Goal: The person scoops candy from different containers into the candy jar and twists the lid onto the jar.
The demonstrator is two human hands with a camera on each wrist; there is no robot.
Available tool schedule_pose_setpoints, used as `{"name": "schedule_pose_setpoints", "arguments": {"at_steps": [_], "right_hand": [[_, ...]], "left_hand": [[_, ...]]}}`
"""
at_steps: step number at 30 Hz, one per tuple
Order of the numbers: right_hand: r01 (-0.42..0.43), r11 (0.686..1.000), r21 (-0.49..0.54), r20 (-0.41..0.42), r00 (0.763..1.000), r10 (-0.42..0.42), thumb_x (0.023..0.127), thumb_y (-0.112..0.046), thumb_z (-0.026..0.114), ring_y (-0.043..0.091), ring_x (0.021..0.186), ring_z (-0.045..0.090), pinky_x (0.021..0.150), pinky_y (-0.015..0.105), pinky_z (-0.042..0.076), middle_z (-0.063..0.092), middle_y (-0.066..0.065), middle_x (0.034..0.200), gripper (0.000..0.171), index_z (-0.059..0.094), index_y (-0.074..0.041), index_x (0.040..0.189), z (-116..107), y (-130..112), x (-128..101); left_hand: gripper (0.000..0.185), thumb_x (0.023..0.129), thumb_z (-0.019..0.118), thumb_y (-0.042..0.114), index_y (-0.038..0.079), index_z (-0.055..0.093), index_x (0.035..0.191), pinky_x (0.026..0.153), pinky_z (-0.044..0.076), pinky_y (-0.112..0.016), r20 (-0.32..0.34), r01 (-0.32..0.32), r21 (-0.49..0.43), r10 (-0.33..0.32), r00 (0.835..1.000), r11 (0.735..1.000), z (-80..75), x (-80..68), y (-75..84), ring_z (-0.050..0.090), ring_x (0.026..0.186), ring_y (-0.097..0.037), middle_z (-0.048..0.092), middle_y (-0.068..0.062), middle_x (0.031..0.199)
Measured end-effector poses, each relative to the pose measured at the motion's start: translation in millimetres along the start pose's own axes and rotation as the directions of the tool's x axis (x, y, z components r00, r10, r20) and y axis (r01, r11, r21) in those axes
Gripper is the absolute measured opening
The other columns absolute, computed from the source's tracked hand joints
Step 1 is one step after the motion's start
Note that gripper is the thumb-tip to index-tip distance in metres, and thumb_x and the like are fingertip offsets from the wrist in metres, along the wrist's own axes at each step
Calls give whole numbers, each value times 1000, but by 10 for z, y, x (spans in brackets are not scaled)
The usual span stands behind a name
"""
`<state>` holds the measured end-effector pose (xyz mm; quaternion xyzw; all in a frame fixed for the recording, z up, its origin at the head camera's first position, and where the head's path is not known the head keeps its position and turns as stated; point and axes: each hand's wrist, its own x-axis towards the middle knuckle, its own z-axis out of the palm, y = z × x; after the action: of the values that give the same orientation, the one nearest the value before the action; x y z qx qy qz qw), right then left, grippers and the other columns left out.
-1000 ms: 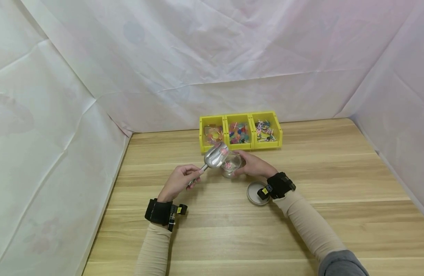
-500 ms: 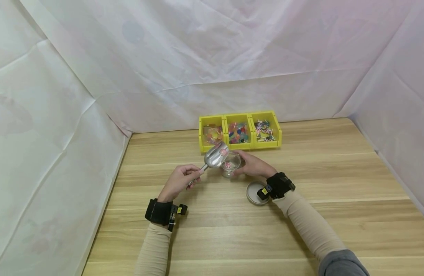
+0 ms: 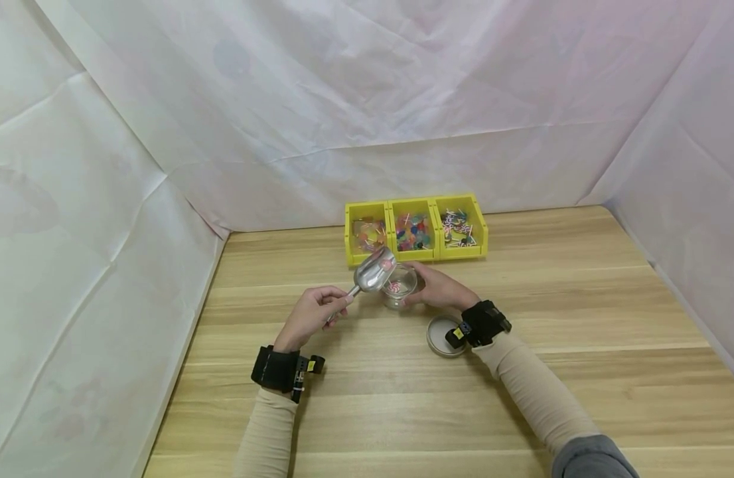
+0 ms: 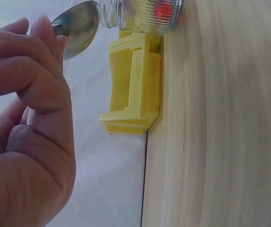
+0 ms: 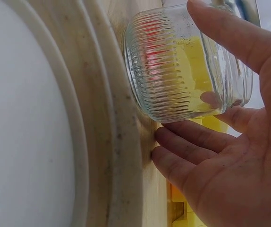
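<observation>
1. Left hand [image 3: 312,312]: fingers and thumb are closed on the handle of a metal scoop [image 3: 369,273], which extends forward and to the right of this hand. Its bowl sits at the jar mouth; contact with the glass cannot be confirmed.

2. Right hand [image 3: 441,287]: gripping a ribbed glass jar [image 5: 161,66], thumb on one side, index finger on the other, remaining fingers extended beside it. The jar is just left of this palm, base at the tabletop [image 3: 373,411]; whether it bears fully is unclear.

3. Contents: a pink piece [image 3: 387,264] lies in the scoop, ahead of the left hand; a pink-and-white swirl candy [image 3: 395,286] lies inside the jar.

4. Surroundings: a round lid [image 3: 437,335] lies near the right wrist, on the person's side. Three yellow bins [image 3: 416,255] stand beyond both hands.

5. Handling, as judged: the scoop is probably light and stiff, best held by its handle. The jar is likely rigid, smooth and breakable; its ribbed body should offer better purchase than the neck.
</observation>
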<state>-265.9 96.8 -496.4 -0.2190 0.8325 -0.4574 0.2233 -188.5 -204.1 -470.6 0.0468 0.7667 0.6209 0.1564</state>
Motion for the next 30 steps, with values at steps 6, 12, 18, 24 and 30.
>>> {"name": "schedule_pose_setpoints", "arguments": {"at_steps": [6,12,18,24,30], "right_hand": [[3,1000,-24,-8,1000,-4,81,-25,83,32,141,36,117,53,28,42,12,152,88,33,-18,153,3,-3,-6],[5,1000,-31,-9,1000,-6,81,-26,83,33,142,36,117,53,29,41,13,153,89,33,-18,153,0,-8,-11],[9,1000,-20,-12,1000,-9,80,-29,84,32,142,35,117,54,29,40,12,153,89,33,-18,153,-2,0,-11],[18,1000,-13,-10,1000,-18,79,-32,84,31,141,36,116,53,30,41,11,152,89,34,-20,152,2,22,-2],[19,1000,1,-10,1000,-19,79,-33,85,30,137,42,115,52,33,47,9,147,88,36,-20,151,9,23,-1]], "left_hand": [[41,94,69,31,-5,67,112,47,37,-22,-14,6,18,-5,1000,1000,4,8,-5,48,55,-12,64,-34,94],[40,93,70,31,-5,68,112,47,37,-21,-19,13,32,-12,1000,999,9,5,16,48,55,-14,64,-36,96],[37,93,70,30,-4,69,109,45,39,-21,-37,-4,59,6,999,998,23,-6,46,49,55,-16,68,-25,88],[35,92,71,30,-2,70,107,46,41,-21,-57,-16,75,20,998,997,53,-16,71,51,56,-20,69,-24,87],[28,91,73,33,7,73,101,47,44,-21,-80,-44,114,53,995,993,93,-17,72,53,55,-16,69,-27,91]]}}
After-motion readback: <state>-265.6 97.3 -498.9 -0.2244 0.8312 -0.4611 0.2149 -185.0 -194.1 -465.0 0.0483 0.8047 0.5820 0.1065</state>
